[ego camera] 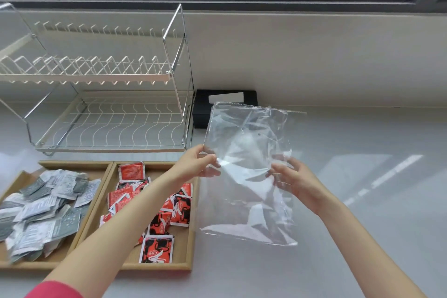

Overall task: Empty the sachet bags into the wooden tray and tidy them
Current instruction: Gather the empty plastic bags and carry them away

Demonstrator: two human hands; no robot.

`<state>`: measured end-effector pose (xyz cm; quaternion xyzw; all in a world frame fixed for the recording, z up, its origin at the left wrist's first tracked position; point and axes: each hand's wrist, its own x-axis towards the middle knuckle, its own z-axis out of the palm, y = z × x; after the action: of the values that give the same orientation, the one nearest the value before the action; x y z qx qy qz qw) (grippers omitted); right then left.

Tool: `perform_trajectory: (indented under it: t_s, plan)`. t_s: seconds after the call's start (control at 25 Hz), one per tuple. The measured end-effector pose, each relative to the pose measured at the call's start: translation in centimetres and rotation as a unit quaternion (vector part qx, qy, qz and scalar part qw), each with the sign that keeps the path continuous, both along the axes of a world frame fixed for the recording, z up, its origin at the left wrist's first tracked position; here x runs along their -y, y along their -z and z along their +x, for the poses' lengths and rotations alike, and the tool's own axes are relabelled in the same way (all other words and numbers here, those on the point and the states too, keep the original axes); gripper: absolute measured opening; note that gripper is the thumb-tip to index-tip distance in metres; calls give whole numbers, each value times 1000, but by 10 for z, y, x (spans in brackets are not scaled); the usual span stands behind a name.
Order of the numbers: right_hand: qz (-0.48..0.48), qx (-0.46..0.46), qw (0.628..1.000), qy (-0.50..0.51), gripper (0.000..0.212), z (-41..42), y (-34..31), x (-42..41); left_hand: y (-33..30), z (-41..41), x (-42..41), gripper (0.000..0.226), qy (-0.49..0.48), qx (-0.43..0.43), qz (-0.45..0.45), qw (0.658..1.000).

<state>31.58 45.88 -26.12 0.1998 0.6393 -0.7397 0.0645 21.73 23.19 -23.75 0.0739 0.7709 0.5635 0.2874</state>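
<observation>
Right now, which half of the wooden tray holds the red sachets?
The right compartment, nearest the clear plastic bag, holds the red sachets. The left compartment holds only grey and white sachets.

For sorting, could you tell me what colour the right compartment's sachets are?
Red, with black and white print, in the head view.

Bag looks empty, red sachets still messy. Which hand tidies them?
Left. The left hand is nearest the red sachets in the tray; the right hand can probably keep the bag.
</observation>
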Motion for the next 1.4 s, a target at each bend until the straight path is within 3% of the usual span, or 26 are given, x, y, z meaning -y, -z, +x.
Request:
perform_trajectory:
  t_s: [0.04,0.16,0.32,0.56,0.72,0.88,1.08,1.2,1.32,1.4]
  plan:
    - [-13,4,1000,1,16,-1,-1,3,-3,3,3,5,-8,-4,2,1000]
    - [-15,21,999,-20,39,1,-3,14,-10,10,16,10,-14,-5,23,1000]
    - [-7,-1,1000,-12,24,6,-11,38,-18,26,45,11,-17,-22,43,999]
    - [14,-6,999,-36,29,3,-26,111,-30,52,115,2,-85,-12,39,996]
    - [19,-4,998,-57,12,13,-29,181,-30,71,184,9,-117,-31,41,992]
    - [44,6,997,-69,24,37,-24,248,-20,97,251,8,-137,-31,43,989]
    - [43,27,996,-77,9,72,-10,309,4,131,314,15,-169,-1,70,983]
    - [63,45,992,-103,11,86,-6,337,16,149,342,5,-186,4,68,980]
    - [71,53,989,-120,15,87,-7,359,23,161,365,18,-213,4,76,974]
    - [69,48,986,-144,13,85,-7,372,24,170,375,13,-250,9,79,965]
